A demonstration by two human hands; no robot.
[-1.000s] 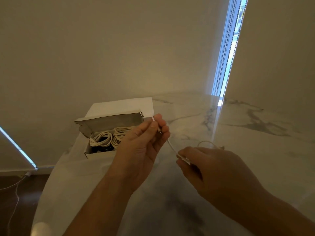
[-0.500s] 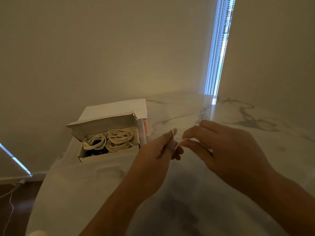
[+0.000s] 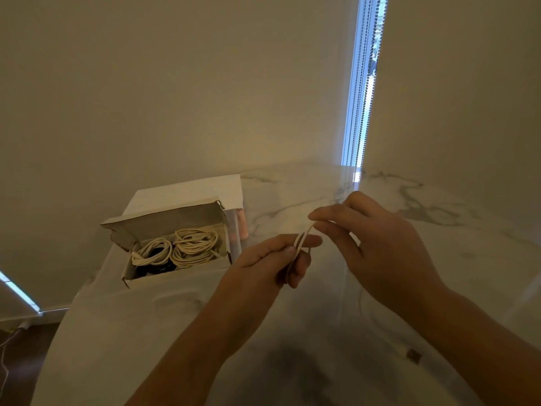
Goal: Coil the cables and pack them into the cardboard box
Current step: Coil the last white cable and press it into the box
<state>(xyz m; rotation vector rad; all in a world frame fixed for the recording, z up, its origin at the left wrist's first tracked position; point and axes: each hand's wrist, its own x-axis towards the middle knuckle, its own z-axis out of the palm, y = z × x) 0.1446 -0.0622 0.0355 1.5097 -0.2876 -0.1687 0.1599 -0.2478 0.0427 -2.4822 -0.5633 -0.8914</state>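
Over marble table (image 3: pixel 380 218), both hands (image 3: pixel 336 247) now pinch a newly looped cable (image 3: pixel 303 237).

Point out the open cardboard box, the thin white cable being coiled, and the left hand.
open cardboard box (image 3: pixel 164 222): head view, inner back wall.
thin white cable (image 3: pixel 304 235): head view, loop between the hands.
left hand (image 3: pixel 263 265): head view, back of the hand.

- No text, label, brand, number or sign could be read anywhere in the frame.
- The cardboard box (image 3: pixel 175 227), left of centre, showed plain grey and white faces with no print on them.
- The marble table (image 3: pixel 439 218), across the lower half of the frame, carried only grey veins.
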